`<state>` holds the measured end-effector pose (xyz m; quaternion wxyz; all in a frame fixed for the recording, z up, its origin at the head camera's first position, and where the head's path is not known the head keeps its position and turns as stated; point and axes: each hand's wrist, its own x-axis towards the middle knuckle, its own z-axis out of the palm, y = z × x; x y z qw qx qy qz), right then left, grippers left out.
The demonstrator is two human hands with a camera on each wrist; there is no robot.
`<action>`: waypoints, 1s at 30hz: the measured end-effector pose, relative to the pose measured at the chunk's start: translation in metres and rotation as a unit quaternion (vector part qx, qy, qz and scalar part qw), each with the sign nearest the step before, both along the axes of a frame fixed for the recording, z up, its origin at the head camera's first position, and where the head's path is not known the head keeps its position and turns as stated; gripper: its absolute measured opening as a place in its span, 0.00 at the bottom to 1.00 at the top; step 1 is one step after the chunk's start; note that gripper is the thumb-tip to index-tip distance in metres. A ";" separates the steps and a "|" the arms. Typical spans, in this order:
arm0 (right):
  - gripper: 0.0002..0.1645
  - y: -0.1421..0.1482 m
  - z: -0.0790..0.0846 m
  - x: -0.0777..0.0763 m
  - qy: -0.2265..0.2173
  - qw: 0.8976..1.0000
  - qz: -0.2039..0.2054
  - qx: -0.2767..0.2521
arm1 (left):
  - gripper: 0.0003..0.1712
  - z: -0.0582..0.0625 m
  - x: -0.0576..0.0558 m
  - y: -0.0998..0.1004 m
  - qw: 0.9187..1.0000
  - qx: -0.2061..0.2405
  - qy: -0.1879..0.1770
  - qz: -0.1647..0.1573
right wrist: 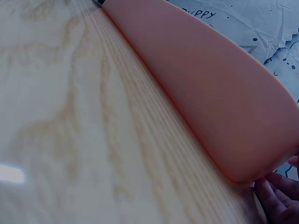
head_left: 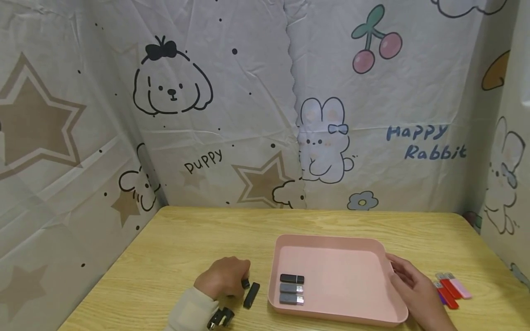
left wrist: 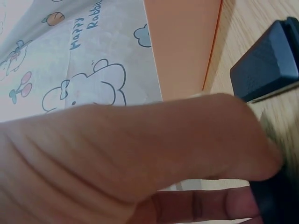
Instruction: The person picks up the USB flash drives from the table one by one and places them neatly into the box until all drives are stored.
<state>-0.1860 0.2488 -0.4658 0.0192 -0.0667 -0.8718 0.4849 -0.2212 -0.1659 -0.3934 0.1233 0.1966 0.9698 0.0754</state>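
My left hand, just left of the pink tray, pinches a small black USB stick; in the left wrist view, the thumb covers part of it. Beside this hand, another black USB stick lies on the table. More black pieces sit by the left sleeve. Holding the tray's right side is my right hand, its fingers by a lower corner in the right wrist view. Inside the tray, along its left side, lie a black USB stick and two grey USB sticks.
Several red, pink and purple USB sticks are grouped to the right of the right hand. A wooden table carries everything. Printed cloth walls stand behind it and at both sides.
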 end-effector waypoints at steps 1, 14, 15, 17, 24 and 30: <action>0.32 0.000 0.000 0.000 -0.002 1.000 0.000 -0.001 | 0.18 0.000 -0.001 0.000 1.000 0.000 0.010 -0.006; 0.33 0.000 0.001 0.000 -0.010 1.000 -0.003 -0.005 | 0.15 -0.001 -0.010 0.005 0.990 0.046 0.130 -0.036; 0.33 0.000 0.001 0.000 -0.010 1.000 -0.004 -0.004 | 0.14 -0.001 -0.010 0.006 0.988 0.052 0.141 -0.035; 0.34 0.000 0.001 0.000 -0.010 1.000 -0.003 -0.005 | 0.14 -0.002 -0.012 0.007 0.984 0.068 0.162 -0.037; 0.32 -0.002 0.002 -0.001 0.003 1.000 -0.005 0.002 | 0.14 -0.004 -0.015 0.011 0.967 0.109 0.223 -0.054; 0.33 -0.002 0.001 -0.001 0.002 1.000 -0.003 -0.003 | 0.14 -0.004 -0.016 0.013 0.963 0.120 0.234 -0.061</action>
